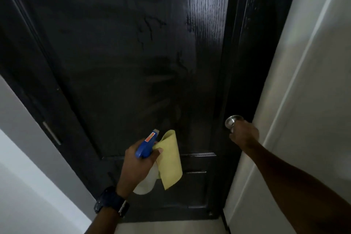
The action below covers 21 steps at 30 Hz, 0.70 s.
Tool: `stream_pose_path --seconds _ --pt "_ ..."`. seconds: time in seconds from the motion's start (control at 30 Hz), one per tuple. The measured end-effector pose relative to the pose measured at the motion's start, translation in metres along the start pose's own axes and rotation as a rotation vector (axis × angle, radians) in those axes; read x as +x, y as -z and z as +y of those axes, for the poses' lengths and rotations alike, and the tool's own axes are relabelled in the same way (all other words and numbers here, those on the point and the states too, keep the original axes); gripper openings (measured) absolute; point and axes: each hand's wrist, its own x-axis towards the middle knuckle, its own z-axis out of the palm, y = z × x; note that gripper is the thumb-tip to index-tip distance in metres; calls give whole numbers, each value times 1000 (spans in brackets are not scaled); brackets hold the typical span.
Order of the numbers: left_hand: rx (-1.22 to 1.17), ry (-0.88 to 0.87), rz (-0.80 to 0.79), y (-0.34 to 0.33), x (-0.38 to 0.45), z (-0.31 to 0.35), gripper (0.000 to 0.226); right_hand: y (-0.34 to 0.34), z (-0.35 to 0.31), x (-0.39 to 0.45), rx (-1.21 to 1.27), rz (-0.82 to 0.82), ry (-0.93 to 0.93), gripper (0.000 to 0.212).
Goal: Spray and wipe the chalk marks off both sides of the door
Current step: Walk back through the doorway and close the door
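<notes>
Left hand (139, 159) grip curled round spray bottle (146, 145) and yellow cloth (170, 159), right hand (244, 135) clasping doorknob (231, 120)

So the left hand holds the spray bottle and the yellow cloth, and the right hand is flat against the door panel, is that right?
Not quite. The head view shows the right hand gripping the door knob, not flat on the panel. The rest holds: the left hand holds the spray bottle and the yellow cloth.

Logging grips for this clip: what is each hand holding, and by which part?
Left hand: spray bottle by its neck, plus yellow cloth. Right hand: door knob.
</notes>
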Motion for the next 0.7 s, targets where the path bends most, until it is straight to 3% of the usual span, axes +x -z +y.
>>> stream_pose_path --seconds 0.33,0.57,0.7 --pt "-21 -81 -28 46 -63 14 25 11 49 -99 203 -47 -104 82" --pt "-47 -47 -64 84 -136 32 29 63 87 -177 1118 285 -150 83" --pt "-76 -27 -106 96 -182 46 30 72 92 -221 1387 150 48 66"
